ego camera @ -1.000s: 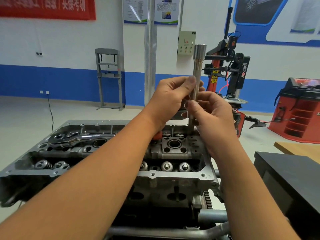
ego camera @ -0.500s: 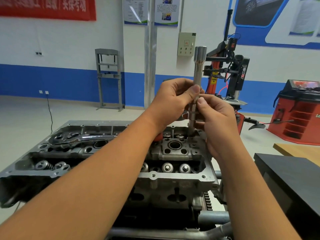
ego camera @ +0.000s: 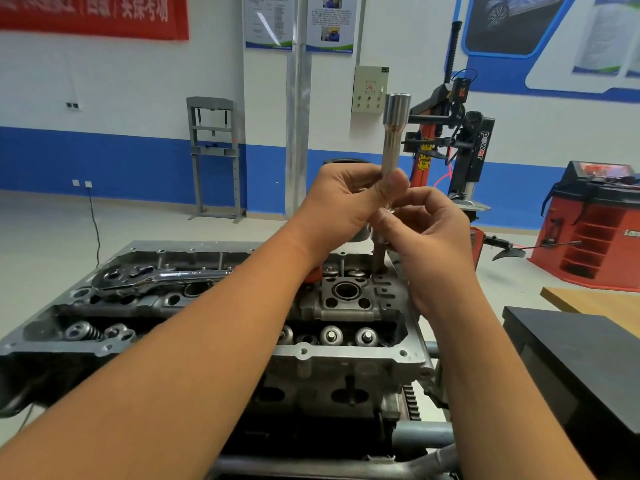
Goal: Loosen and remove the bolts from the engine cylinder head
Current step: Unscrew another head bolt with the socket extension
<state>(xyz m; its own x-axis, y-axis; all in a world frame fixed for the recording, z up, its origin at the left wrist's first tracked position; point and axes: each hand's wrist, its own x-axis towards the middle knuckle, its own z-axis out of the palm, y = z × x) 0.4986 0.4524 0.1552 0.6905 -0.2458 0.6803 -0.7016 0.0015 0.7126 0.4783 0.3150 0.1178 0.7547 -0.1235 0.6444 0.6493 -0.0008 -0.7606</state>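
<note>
Hands, left (ego camera: 349,199) and right (ego camera: 429,230), pinch upright socket extension (ego camera: 393,140) over cylinder head (ego camera: 346,358).

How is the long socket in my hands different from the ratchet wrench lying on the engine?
The long socket stands upright, its lower end at the cylinder head; the ratchet wrench lies flat on the head farther left. The left hand and right hand both grip the socket; nothing touches the wrench. The socket is a plain round tube; the wrench is flat-handled. Both are shiny metal.

2 bare forearms, left hand (ego camera: 349,199) and right hand (ego camera: 433,237) ungloved.
</note>
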